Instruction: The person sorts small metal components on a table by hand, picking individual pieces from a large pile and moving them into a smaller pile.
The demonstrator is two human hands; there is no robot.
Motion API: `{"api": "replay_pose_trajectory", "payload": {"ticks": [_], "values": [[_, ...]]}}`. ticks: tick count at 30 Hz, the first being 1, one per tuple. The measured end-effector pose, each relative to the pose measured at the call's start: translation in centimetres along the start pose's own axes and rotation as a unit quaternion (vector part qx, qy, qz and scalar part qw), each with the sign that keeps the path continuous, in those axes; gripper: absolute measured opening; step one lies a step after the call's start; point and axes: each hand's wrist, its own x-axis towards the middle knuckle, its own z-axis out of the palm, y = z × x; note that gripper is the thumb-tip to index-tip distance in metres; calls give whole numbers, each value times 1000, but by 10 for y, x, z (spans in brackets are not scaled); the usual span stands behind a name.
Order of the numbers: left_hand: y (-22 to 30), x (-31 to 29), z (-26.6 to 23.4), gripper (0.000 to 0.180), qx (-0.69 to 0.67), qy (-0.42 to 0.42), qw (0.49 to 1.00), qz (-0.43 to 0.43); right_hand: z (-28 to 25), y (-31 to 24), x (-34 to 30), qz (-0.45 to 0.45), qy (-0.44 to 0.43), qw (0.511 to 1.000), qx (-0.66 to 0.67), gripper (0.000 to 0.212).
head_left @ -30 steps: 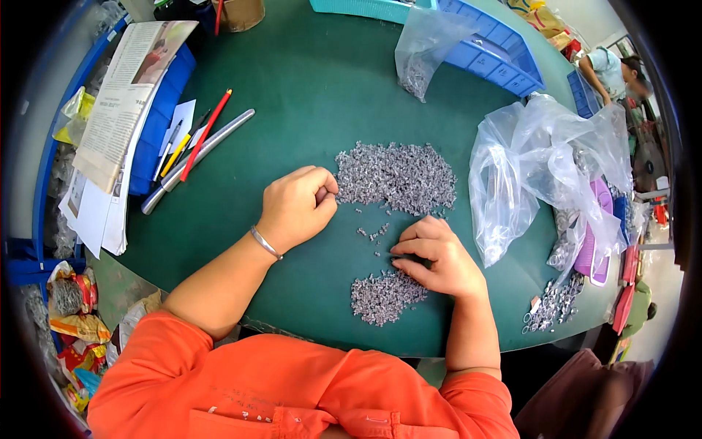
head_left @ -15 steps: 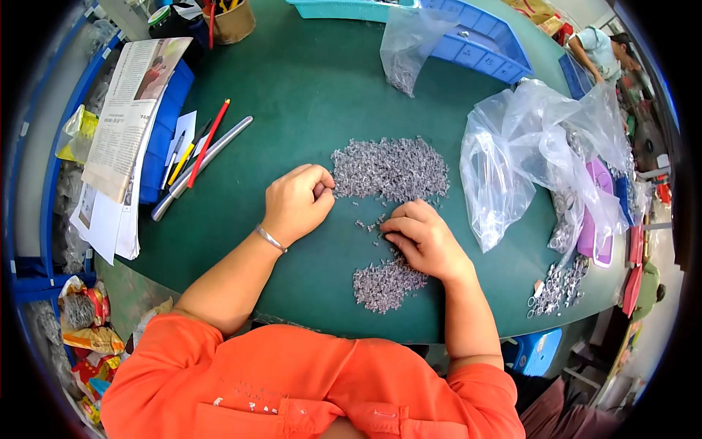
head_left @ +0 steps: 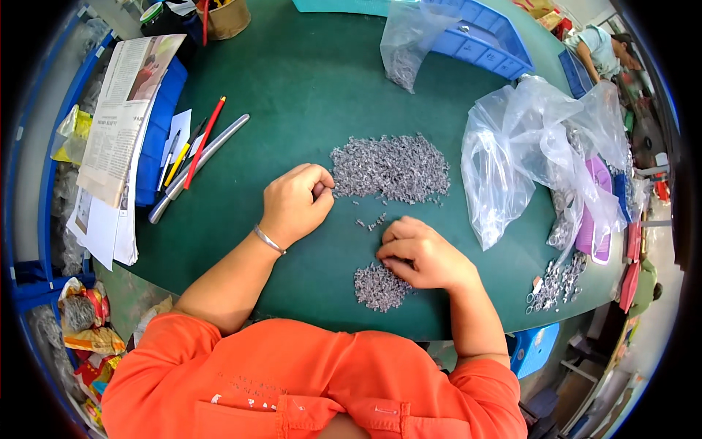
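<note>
— Near the middle of the green table (head_left: 292, 88), what do you have?

— I see the left hand (head_left: 296, 205) curled, its fingers (head_left: 320, 189) pinched together at the left edge of the large heap of small grey parts (head_left: 391, 167); whether a part sits between them I cannot tell.

— And the other hand?

— I see the right hand (head_left: 424, 256) resting knuckles up, fingers bent and together, touching the smaller grey pile (head_left: 376, 287) toward the near edge. A few loose parts (head_left: 371, 222) lie between the hands. Clear plastic bags (head_left: 526, 154) sit at the right edge.
</note>
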Motion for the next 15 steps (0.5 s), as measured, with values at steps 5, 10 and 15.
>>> {"api": "replay_pose_trajectory", "payload": {"ticks": [5,10,15], "values": [[0,-1,1,6,-6,5,1000,1,-1,-6,14,21,26,999,4,19],[0,-1,1,6,-12,-4,1000,-6,4,6,4,42,66,997,-21,30],[-2,-2,-1,7,-13,-12,1000,-4,-6,12,-7,130,214,967,-36,20]]}}
